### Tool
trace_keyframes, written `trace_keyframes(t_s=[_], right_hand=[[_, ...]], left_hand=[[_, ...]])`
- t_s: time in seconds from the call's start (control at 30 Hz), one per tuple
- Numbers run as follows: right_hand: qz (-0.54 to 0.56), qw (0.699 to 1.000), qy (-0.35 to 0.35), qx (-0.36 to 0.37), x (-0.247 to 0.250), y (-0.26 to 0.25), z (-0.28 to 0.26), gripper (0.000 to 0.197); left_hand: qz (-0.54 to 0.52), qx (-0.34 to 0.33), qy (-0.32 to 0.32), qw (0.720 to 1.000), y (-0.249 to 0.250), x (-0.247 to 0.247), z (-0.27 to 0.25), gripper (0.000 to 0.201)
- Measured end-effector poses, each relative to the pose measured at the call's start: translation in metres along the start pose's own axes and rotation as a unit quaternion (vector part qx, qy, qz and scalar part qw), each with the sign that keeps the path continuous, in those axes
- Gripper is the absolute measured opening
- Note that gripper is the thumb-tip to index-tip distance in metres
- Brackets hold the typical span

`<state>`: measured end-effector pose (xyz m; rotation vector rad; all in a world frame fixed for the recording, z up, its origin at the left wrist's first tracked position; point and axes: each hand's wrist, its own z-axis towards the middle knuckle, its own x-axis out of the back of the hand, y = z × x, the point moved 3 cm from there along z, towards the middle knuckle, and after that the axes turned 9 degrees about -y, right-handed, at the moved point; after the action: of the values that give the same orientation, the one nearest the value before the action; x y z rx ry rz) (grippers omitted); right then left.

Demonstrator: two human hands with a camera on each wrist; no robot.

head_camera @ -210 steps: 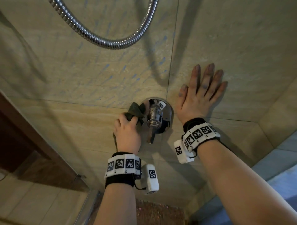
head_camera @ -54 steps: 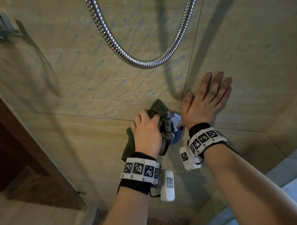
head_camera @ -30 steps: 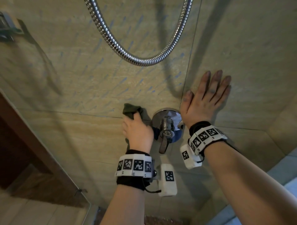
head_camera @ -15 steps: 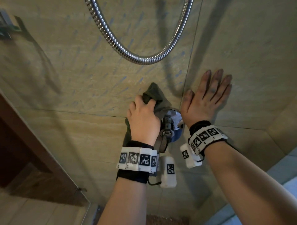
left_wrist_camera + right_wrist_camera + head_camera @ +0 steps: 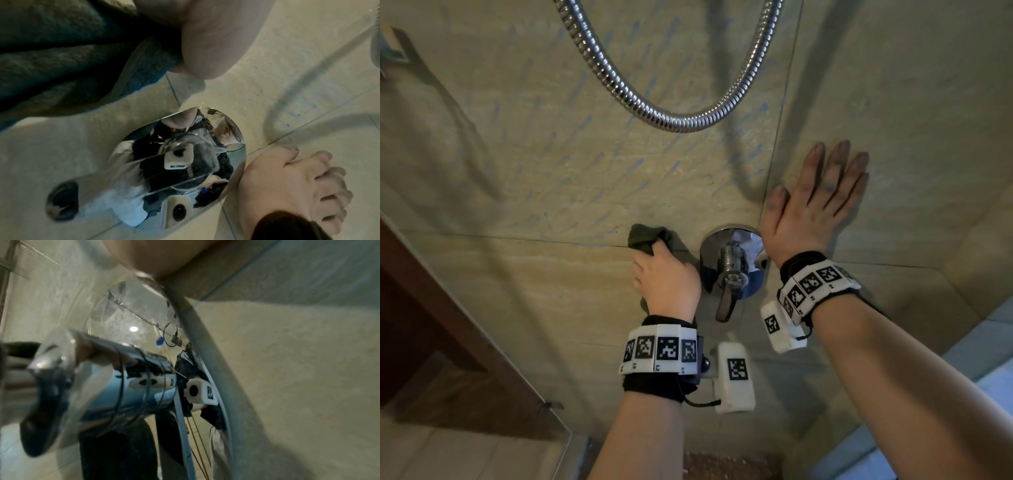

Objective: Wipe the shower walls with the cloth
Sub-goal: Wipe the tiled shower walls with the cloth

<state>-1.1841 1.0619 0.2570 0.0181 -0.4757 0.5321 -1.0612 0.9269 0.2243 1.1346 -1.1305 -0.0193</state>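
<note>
The cloth (image 5: 645,235) is gripped by the left hand (image 5: 667,283) against the wall (image 5: 517,171) — left of the valve (image 5: 729,270); the right hand (image 5: 812,209) is pressed flat, fingers straight.

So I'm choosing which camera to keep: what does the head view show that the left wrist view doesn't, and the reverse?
Only the head view shows the coiled metal shower hose and both wrist bands. Only the left wrist view shows reflections of the cameras in the round chrome valve plate. Both show the left hand gripping the dark green cloth, the right hand flat on the beige tiled wall.
</note>
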Motion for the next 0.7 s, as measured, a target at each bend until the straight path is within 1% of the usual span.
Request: trace_keyframes(t_s=[0.07,0.17,0.27,0.37,0.5,0.6,0.67,0.7], right_hand=[[-0.001,1.0,0.001,0.0,0.0,0.0,0.0,0.059],[-0.003,1.0,0.005,0.001,0.0,0.0,0.0,0.06],[-0.007,1.0,0.012,0.003,0.0,0.0,0.001,0.06],[-0.003,1.0,0.014,0.003,0.0,-0.001,0.001,0.059],[0.006,1.0,0.003,0.0,-0.001,-0.001,0.001,0.059],[0.006,1.0,0.006,0.003,-0.001,0.0,0.001,0.059],[0.002,1.0,0.005,0.004,-0.001,0.0,0.001,0.059],[0.004,1.0,0.004,0.004,-0.001,-0.001,0.001,0.059]], left_hand=[[-0.028,0.002,-0.01,1.0,0.006,0.002,0.002,0.053],[-0.046,-0.019,-0.013,0.999,0.02,0.007,0.002,0.055],[-0.05,-0.058,-0.012,0.997,0.033,0.009,-0.001,0.057],[-0.016,-0.115,0.017,0.993,0.049,0.011,-0.004,0.055],[0.047,-0.227,0.079,0.97,0.063,0.009,-0.007,0.053],[0.099,-0.294,0.135,0.941,0.06,0.004,-0.008,0.037],[0.119,-0.316,0.156,0.928,0.054,-0.001,-0.01,0.029],[0.127,-0.317,0.157,0.927,0.049,-0.005,-0.01,0.029]])
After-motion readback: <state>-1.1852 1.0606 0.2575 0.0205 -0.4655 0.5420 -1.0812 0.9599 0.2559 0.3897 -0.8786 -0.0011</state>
